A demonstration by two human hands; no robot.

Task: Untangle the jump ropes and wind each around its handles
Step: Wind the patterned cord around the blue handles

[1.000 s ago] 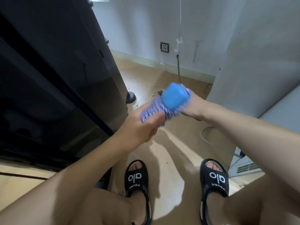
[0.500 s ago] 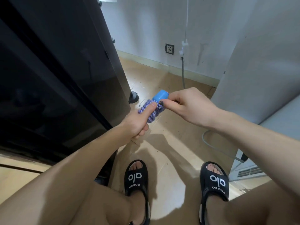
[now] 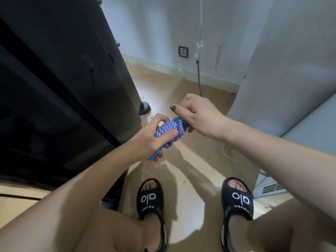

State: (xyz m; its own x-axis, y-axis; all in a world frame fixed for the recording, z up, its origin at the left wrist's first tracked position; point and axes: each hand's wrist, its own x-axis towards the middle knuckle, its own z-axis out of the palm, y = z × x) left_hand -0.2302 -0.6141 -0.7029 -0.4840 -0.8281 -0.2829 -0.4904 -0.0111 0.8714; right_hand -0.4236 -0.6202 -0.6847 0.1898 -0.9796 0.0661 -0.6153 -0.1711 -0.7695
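A purple-and-white braided jump rope (image 3: 168, 130) is wound in tight coils around its blue handles (image 3: 153, 155). My left hand (image 3: 151, 140) grips the wound bundle from the left, thumb pressed on the coils, and a blue handle end sticks out below my fingers. My right hand (image 3: 199, 116) holds the upper end of the bundle, fingers curled round the blue handle top and the last turn of rope. The bundle hangs in the air above the floor, between my knees. No other rope is in sight.
A tall black glossy cabinet (image 3: 63, 88) fills the left side, its round foot (image 3: 145, 107) close to my hands. A grey appliance (image 3: 291, 70) stands at right with a hose (image 3: 234, 157) on the wooden floor. My feet in black sandals (image 3: 150, 199) rest below.
The bundle has turned from pointing its blue end at the camera to lying slanted. My right hand has shifted over its upper end, and both hands have come lower and closer.
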